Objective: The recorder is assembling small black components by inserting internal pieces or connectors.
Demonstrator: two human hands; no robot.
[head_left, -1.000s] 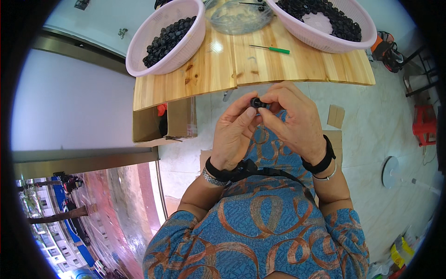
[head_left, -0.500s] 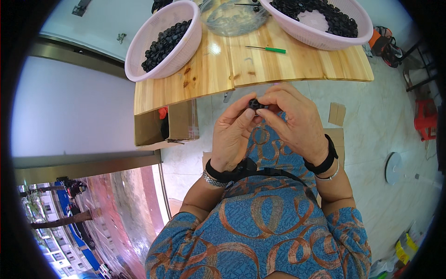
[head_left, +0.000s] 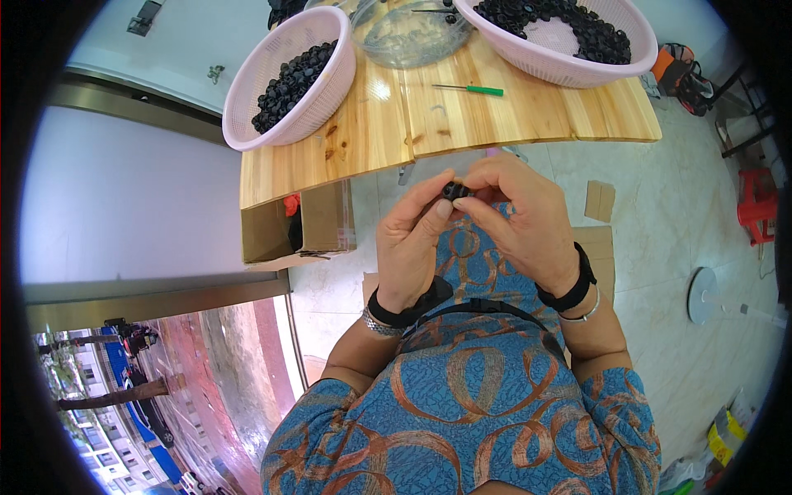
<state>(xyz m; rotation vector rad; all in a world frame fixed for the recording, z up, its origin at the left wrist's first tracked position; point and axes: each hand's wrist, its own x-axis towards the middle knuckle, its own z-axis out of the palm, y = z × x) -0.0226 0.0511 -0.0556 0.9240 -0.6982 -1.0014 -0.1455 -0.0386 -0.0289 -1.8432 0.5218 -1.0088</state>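
A small round black part is pinched at the fingertips of both hands, over my lap and just short of the table's near edge. My left hand grips it from the left between thumb and forefinger. From the other side, my right hand presses thumb and fingers against it. The part's far side and the curled lower fingers are partly hidden. What exactly the part is cannot be made out; it looks like a knobby dark plastic piece.
On the wooden table stand a left pink basket and a right pink basket, both with black pieces. Between them sit a clear round tray and a green-handled screwdriver. A cardboard box is below; a red stool stands right.
The black part has turned slightly in my fingers, showing more of its side. Both hands stay in nearly the same place, still pinching it.
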